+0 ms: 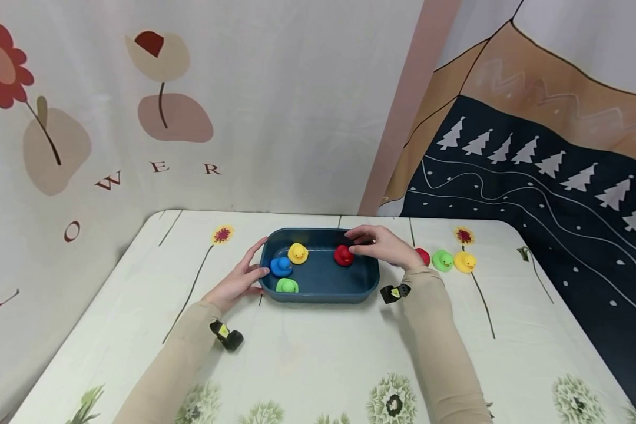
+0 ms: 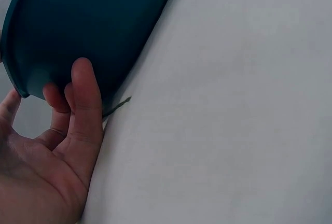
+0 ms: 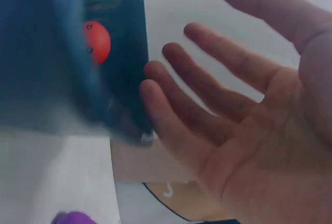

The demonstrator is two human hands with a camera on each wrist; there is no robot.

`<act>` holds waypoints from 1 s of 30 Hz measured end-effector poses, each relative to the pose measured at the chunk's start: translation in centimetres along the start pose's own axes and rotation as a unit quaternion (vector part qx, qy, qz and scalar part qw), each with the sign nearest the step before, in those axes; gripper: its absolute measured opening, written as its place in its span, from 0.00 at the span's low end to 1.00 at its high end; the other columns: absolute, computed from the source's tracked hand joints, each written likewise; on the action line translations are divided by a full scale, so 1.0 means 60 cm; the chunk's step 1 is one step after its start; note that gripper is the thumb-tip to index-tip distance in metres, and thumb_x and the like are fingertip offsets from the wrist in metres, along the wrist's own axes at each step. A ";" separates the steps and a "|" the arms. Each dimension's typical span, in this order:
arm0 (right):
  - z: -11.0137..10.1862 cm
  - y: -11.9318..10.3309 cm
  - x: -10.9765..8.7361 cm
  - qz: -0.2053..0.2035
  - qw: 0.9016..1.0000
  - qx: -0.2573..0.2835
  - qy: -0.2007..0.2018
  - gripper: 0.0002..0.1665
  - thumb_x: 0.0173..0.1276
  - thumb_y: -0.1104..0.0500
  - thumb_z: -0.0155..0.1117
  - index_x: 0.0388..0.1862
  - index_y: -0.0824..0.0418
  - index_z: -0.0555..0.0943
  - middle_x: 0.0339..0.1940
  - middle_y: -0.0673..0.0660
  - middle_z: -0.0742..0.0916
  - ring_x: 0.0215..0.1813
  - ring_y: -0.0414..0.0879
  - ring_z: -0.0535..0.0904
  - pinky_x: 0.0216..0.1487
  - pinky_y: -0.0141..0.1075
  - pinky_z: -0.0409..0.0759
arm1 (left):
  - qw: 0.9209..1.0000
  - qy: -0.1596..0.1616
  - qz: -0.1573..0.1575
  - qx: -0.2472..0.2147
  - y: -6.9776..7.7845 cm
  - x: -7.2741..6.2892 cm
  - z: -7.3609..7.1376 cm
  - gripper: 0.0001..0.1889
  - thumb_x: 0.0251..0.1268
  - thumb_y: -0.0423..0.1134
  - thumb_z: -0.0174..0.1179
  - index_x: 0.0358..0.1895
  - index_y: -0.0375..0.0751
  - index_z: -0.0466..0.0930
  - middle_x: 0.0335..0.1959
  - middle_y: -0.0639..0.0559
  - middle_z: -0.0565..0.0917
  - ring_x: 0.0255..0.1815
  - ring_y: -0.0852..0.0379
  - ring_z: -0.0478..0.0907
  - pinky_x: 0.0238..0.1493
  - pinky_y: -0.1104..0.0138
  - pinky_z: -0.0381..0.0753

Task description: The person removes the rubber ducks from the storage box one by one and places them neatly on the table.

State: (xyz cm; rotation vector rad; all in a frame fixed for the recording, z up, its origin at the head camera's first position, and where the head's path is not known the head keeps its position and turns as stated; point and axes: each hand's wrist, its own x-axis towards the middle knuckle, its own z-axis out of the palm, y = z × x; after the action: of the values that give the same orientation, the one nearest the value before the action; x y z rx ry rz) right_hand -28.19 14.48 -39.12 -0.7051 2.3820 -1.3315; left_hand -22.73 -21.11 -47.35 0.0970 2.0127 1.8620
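Observation:
A dark blue rectangular tub (image 1: 318, 297) holds a yellow duck (image 1: 298, 253), a blue duck (image 1: 281, 267) and a green duck (image 1: 287, 285) at its left, with a red duck (image 1: 343, 255) toward its right. My left hand (image 1: 237, 281) touches the tub's left end; in the left wrist view its fingers (image 2: 85, 94) lie against the outer wall. My right hand (image 1: 384, 244) hovers over the right end, fingertips close to the red duck. The right wrist view shows those fingers (image 3: 181, 115) spread, with nothing held between them.
Right of the tub, a red duck (image 1: 423, 256), a green duck (image 1: 442, 260) and a yellow duck (image 1: 464, 262) stand in a row, the red one partly hidden by my right wrist. A purple object (image 3: 75, 218) edges into the right wrist view. The flower-print cloth (image 1: 297, 353) covers the table.

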 end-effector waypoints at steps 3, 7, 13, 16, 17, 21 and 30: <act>0.003 -0.004 0.010 0.019 1.000 -0.003 -0.010 0.27 0.68 0.58 0.61 0.63 0.68 0.74 0.60 0.66 0.78 0.57 0.55 0.74 0.59 0.47 0.72 | 1.000 0.000 -0.001 0.001 -0.001 0.000 -0.001 0.37 0.73 0.40 0.52 0.76 0.74 0.43 0.72 0.31 0.54 0.62 0.36 0.67 0.54 0.48 0.75; 0.004 -0.008 0.020 0.030 0.999 -0.011 -0.020 0.27 0.69 0.58 0.60 0.63 0.69 0.73 0.59 0.67 0.78 0.56 0.56 0.75 0.60 0.47 0.71 | 1.000 0.004 -0.001 0.003 0.000 0.000 0.000 0.37 0.73 0.39 0.52 0.76 0.75 0.43 0.72 0.31 0.53 0.62 0.35 0.66 0.54 0.48 0.75; 0.005 -0.015 0.034 0.046 0.998 -0.003 -0.037 0.27 0.70 0.57 0.60 0.64 0.69 0.73 0.60 0.67 0.78 0.56 0.55 0.74 0.58 0.46 0.73 | 1.000 0.007 0.001 0.004 0.003 0.000 0.002 0.38 0.73 0.38 0.51 0.76 0.74 0.42 0.73 0.31 0.53 0.64 0.34 0.64 0.54 0.46 0.74; 0.007 -0.018 0.040 0.061 0.997 0.014 -0.042 0.27 0.70 0.59 0.59 0.64 0.70 0.72 0.60 0.67 0.78 0.55 0.55 0.75 0.57 0.48 0.74 | 1.000 0.009 -0.001 0.002 0.002 0.000 0.003 0.38 0.73 0.37 0.51 0.75 0.74 0.43 0.72 0.32 0.54 0.63 0.34 0.64 0.55 0.46 0.73; 0.008 -0.019 0.042 0.068 0.997 0.019 -0.043 0.26 0.70 0.59 0.59 0.64 0.70 0.72 0.60 0.68 0.78 0.55 0.56 0.75 0.57 0.49 0.74 | 1.000 0.009 0.001 0.001 0.002 0.000 0.003 0.38 0.73 0.37 0.51 0.76 0.74 0.43 0.72 0.31 0.55 0.63 0.34 0.65 0.54 0.46 0.73; 0.014 -0.017 0.048 0.101 0.993 0.034 -0.055 0.27 0.70 0.60 0.60 0.65 0.70 0.72 0.60 0.67 0.77 0.55 0.56 0.74 0.56 0.50 0.75 | 1.000 0.003 0.008 0.002 -0.001 0.000 0.002 0.38 0.74 0.38 0.51 0.76 0.72 0.42 0.71 0.29 0.54 0.63 0.34 0.65 0.54 0.46 0.74; 0.025 0.005 0.068 0.103 0.987 0.075 -0.098 0.26 0.68 0.66 0.59 0.64 0.73 0.72 0.60 0.67 0.77 0.53 0.53 0.75 0.57 0.50 0.74 | 1.000 -0.003 0.006 -0.002 -0.003 0.001 0.000 0.38 0.73 0.39 0.51 0.77 0.71 0.41 0.70 0.28 0.56 0.63 0.34 0.64 0.53 0.48 0.75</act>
State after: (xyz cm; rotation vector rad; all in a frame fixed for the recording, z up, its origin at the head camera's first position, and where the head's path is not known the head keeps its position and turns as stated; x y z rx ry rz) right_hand -30.87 11.29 -40.27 -0.5062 2.1122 -1.2746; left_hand -22.73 -21.14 -47.52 0.1134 2.0101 1.8706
